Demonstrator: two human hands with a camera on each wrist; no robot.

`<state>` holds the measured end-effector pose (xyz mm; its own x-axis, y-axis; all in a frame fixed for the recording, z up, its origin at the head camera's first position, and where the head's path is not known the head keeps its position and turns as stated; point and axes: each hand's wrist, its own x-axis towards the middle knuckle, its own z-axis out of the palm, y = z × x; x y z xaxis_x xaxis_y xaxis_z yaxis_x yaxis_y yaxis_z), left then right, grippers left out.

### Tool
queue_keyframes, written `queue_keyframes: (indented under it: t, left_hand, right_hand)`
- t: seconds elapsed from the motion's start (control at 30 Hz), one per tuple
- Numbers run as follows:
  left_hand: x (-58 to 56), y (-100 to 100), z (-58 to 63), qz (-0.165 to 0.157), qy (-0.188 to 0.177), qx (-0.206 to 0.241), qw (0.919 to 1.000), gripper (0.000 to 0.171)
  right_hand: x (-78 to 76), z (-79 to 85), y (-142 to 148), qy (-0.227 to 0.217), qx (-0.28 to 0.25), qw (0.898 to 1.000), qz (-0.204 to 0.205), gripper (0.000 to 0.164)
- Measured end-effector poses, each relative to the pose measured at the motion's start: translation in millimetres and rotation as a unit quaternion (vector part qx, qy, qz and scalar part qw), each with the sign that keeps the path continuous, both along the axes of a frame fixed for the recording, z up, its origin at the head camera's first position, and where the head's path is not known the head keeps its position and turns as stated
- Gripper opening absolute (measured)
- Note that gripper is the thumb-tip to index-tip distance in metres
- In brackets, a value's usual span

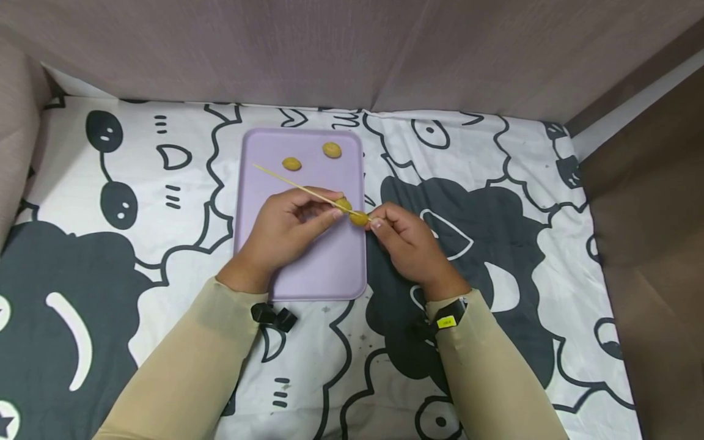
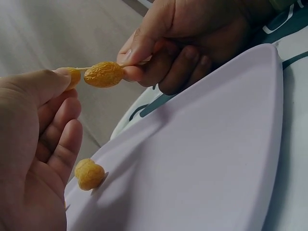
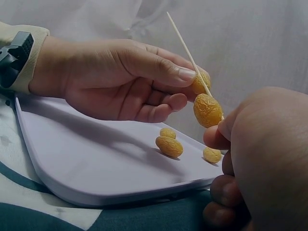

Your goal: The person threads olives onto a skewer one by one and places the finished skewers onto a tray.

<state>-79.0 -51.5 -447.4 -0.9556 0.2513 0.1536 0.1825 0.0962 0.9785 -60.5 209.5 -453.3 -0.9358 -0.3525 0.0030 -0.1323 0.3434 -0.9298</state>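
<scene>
A black-and-white cloth [image 1: 187,269] lies under a lilac tray [image 1: 324,269]. Near the tray's right edge, the right hand [image 1: 409,241] pinches one end of a skewer [image 1: 280,177]; over the tray, the left hand [image 1: 288,226] pinches one fruit [image 1: 343,202]. The skewer runs through a second fruit [image 1: 359,219] just beside the right fingertips; whether it pierces the first, I cannot tell. Loose fruits [image 1: 332,150] lie on the tray.

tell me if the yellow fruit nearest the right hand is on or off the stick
On. The fruit is threaded on the stick, which shows at both its ends in the left wrist view.
</scene>
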Motion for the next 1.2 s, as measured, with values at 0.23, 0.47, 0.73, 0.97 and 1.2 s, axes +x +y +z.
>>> queue_keyframes:
  t: [0.23, 0.47, 0.73, 0.97, 1.2]
  left_hand:
    - [-0.7, 1, 0.4, -0.003, -0.007, -0.004, 1.0, 0.027]
    - [-1.8, 1, -1.9, -0.004, -0.006, -0.014, 0.9999, 0.028]
    - [-3.7, 1, -5.1, -0.018, -0.003, -0.017, 0.9997, 0.031]
    - [-4.4, 1, -2.5, -0.001, 0.003, -0.037, 0.9993, 0.03]
    - [-2.0, -4, 22.4, 0.051, -0.038, -0.083, 0.9945, 0.028]
  right_hand:
    - [-0.2, 1.1, -1, 0.0, 0.005, 1.0, 0.0, 0.018]
    - [0.0, 1.2, -2, -0.008, 0.009, 1.0, -0.003, 0.018]
    - [0.4, 2.0, -3, -0.008, 0.002, 1.0, -0.006, 0.018]
    - [-0.9, -0.1, -2, -0.005, -0.018, 1.0, -0.011, 0.019]
    - [-0.7, -0.6, -4, -0.029, -0.108, 0.994, -0.012, 0.02]
